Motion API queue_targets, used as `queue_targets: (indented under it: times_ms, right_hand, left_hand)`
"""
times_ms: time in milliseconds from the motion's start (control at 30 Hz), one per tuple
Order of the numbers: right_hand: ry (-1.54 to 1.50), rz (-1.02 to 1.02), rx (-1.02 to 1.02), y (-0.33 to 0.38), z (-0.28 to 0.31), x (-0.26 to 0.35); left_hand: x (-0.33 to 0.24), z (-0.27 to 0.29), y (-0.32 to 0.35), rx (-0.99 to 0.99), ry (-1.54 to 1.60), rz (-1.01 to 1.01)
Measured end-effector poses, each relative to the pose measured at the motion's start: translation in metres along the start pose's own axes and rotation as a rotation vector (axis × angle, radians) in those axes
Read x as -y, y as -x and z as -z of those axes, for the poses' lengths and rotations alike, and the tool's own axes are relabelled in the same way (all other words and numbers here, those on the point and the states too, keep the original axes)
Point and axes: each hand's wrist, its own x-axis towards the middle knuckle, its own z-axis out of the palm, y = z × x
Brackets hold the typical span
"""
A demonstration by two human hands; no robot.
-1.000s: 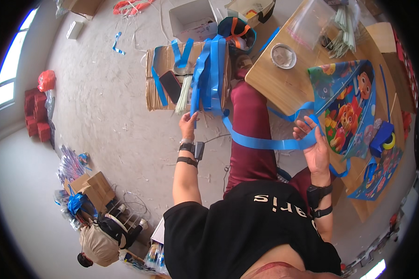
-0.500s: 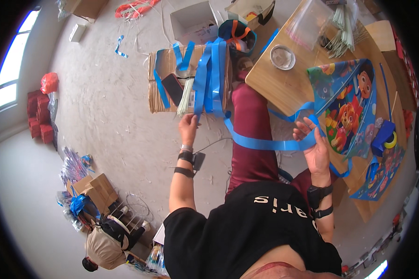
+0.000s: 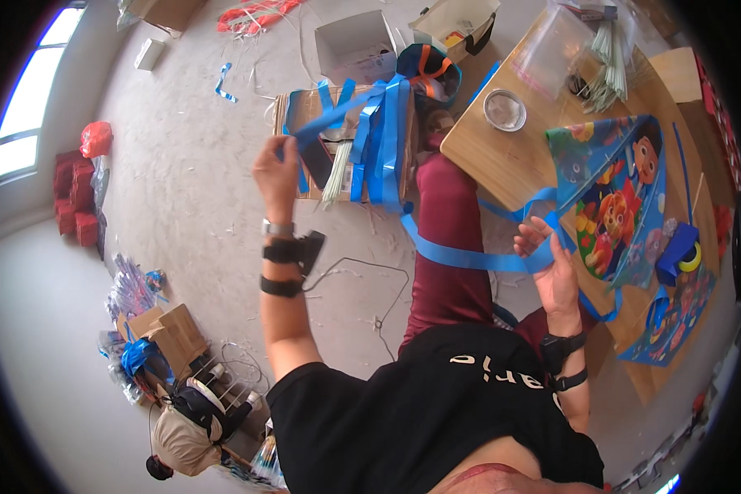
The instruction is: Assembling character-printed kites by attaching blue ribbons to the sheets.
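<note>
My left hand [image 3: 277,169], fingers closed, pinches the end of a blue strip [image 3: 331,119] and stretches it over a cardboard box [image 3: 305,99]. More blue strips [image 3: 379,152] lie in a bundle across the box. My right hand [image 3: 556,276] is curled around a blue ribbon [image 3: 469,257], which runs across my thigh toward the bundle. Close to that hand, a cartoon-printed pennant [image 3: 613,198] with blue edging lies on the wooden table [image 3: 486,148]. A dark phone [image 3: 314,160] and a bunch of pale thin sticks [image 3: 337,169] rest on the box.
A round tin [image 3: 505,110], more pale sticks [image 3: 608,62] and a blue tape dispenser [image 3: 678,253] are on the table. Beyond the cardboard box stand an open white box [image 3: 354,49] and a bag [image 3: 428,70]. Another person [image 3: 185,440] is at the lower left.
My left hand has moved left and away from the bundle, lifting one blue strip's end with it. My right hand stays nearly in place with the ribbon.
</note>
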Motion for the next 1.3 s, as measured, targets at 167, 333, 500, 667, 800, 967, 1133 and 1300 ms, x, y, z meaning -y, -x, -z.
queue_targets:
  times_ms: [167,333,500,667,800,967,1133,1300]
  right_hand:
    - [-0.005,0.003,0.004,0.0,0.001,-0.003]
    - [0.002,-0.006,0.004,0.0,0.004,-0.004]
    - [0.022,-0.003,-0.015,0.0,0.005,-0.003]
    - [0.022,-0.005,-0.026,-0.001,0.002,-0.004]
    - [0.007,-0.03,0.02,-0.005,-0.004,-0.008]
    - [0.031,-0.032,0.009,-0.004,0.0,-0.011]
    - [0.038,-0.037,-0.012,-0.003,0.004,-0.013]
    - [0.027,-0.04,0.006,-0.004,0.001,-0.015]
  left_hand:
    - [0.104,0.034,-0.045,-0.056,-0.216,0.129]
    - [0.173,0.05,-0.028,-0.109,-0.438,0.232]
    - [0.187,0.054,-0.006,-0.168,-0.539,0.378]
    - [0.203,0.055,0.012,-0.232,-0.587,0.501]
    - [0.265,0.066,0.028,-0.219,-0.571,0.53]
    - [0.239,0.045,0.005,0.092,-0.002,0.746]
    - [0.149,0.055,-0.093,0.28,0.39,0.631]
    - [0.015,0.047,-0.187,0.425,0.693,0.26]
